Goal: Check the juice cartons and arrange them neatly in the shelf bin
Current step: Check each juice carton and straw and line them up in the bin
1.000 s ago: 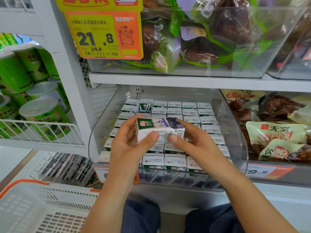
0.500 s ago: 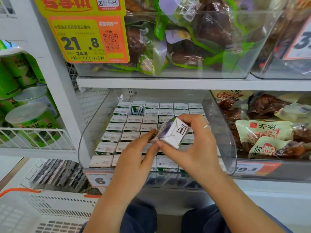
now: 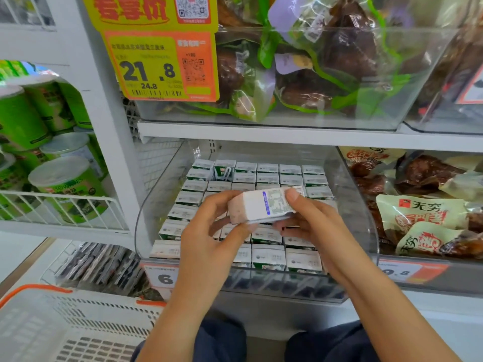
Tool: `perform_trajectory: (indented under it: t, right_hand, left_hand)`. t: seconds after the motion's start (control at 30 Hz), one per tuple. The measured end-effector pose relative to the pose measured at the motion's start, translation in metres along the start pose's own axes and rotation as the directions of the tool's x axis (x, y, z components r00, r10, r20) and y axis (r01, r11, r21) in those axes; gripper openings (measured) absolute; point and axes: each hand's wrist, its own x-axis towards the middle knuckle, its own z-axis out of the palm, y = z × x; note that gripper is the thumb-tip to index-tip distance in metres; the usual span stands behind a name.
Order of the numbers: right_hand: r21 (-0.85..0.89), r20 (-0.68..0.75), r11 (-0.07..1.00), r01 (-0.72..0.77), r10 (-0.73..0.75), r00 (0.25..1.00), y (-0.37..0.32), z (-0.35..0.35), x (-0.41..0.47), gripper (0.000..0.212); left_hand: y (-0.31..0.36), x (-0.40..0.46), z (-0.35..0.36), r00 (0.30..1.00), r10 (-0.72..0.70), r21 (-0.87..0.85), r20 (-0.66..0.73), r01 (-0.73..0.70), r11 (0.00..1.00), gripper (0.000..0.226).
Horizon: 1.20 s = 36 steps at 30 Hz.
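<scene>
We hold one carton (image 3: 264,206) in both hands, lifted above the rows in the bin (image 3: 347,194). It is a small rectangular box of smooth, coated card, lying on its side and tilted, with a plain white face toward us, a blue-edged panel of fine print on its right part, and a pinkish end at the left. Our left hand (image 3: 209,239) grips its left end, thumb curled under the lower edge and fingers behind. Our right hand (image 3: 311,226) pinches the right end, thumb pressed on the top of the printed panel and fingers curled beneath.

Below, the cartons (image 3: 266,176) stand upright and packed in straight rows, their flat white tops with green trim forming a grid; one (image 3: 224,170) in the back row is turned, showing a green face. The bin is clear, glossy plastic with rounded corners and a curved front wall, sitting on a white metal shelf (image 3: 261,137).

Left of it, green cylindrical tubs (image 3: 65,184) with pale lids sit behind a white wire rail. To the right lie crinkled snack packs (image 3: 420,215). A white perforated plastic basket (image 3: 65,325) with an orange handle sits at lower left.
</scene>
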Motion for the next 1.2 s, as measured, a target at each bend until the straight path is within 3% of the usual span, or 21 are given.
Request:
perform_trajectory:
  t: [0.1, 0.2, 0.3, 0.43, 0.57, 0.67, 0.73, 0.83, 0.93, 1.2]
  right_hand:
    - [-0.207, -0.036, 0.976, 0.066, -0.075, 0.996, 0.008, 0.004, -0.001, 0.042]
    - [-0.584, 0.036, 0.734, 0.348, -0.405, 0.914, 0.013, 0.009, -0.007, 0.043]
    - [-0.65, 0.192, 0.534, 0.541, -0.573, 0.797, 0.018, 0.016, -0.008, 0.055]
    - [-0.739, 0.229, 0.355, 0.573, -0.668, 0.708, 0.019, 0.022, -0.002, 0.049]
    - [-0.712, 0.141, 0.447, 0.541, -0.665, 0.734, 0.017, 0.02, 0.003, 0.04]
    - [-0.666, 0.04, 0.574, 0.476, -0.61, 0.792, 0.014, 0.02, 0.011, 0.042]
    - [-0.672, 0.02, 0.589, 0.449, -0.591, 0.806, 0.01, 0.02, 0.022, 0.044]
    - [-0.702, 0.057, 0.566, 0.434, -0.562, 0.825, 0.005, 0.027, 0.048, 0.043]
    - [-0.684, 0.067, 0.607, 0.404, -0.5, 0.864, 0.003, 0.037, 0.076, 0.041]
    - [-0.672, 0.011, 0.66, 0.337, -0.446, 0.895, 0.003, 0.053, 0.126, 0.041]
  left_hand:
    - [-0.002, -0.001, -0.003, 0.998, 0.035, -0.026, -0.046, -0.036, 0.999, 0.051]
    - [-0.007, 0.0, -0.006, 0.994, 0.091, 0.169, -0.056, -0.081, 0.982, 0.053]
    - [-0.01, 0.002, -0.009, 0.992, 0.126, 0.284, -0.016, -0.116, 0.952, 0.051]
    - [-0.009, 0.001, -0.009, 0.982, 0.176, 0.395, 0.073, -0.19, 0.899, 0.057]
    - [-0.01, 0.006, -0.017, 0.992, 0.119, 0.504, 0.037, -0.121, 0.855, 0.044]
    - [-0.021, 0.009, -0.033, 0.995, -0.095, 0.601, 0.022, 0.063, 0.797, 0.052]
    - [-0.023, 0.01, -0.039, 0.979, -0.206, 0.663, -0.003, 0.156, 0.732, 0.053]
    - [-0.023, 0.009, -0.039, 0.972, -0.234, 0.715, -0.012, 0.172, 0.678, 0.051]
    - [-0.027, 0.008, -0.037, 0.963, -0.268, 0.746, 0.008, 0.173, 0.643, 0.051]
    - [-0.03, 0.007, -0.038, 0.975, -0.213, 0.699, -0.056, 0.191, 0.689, 0.037]
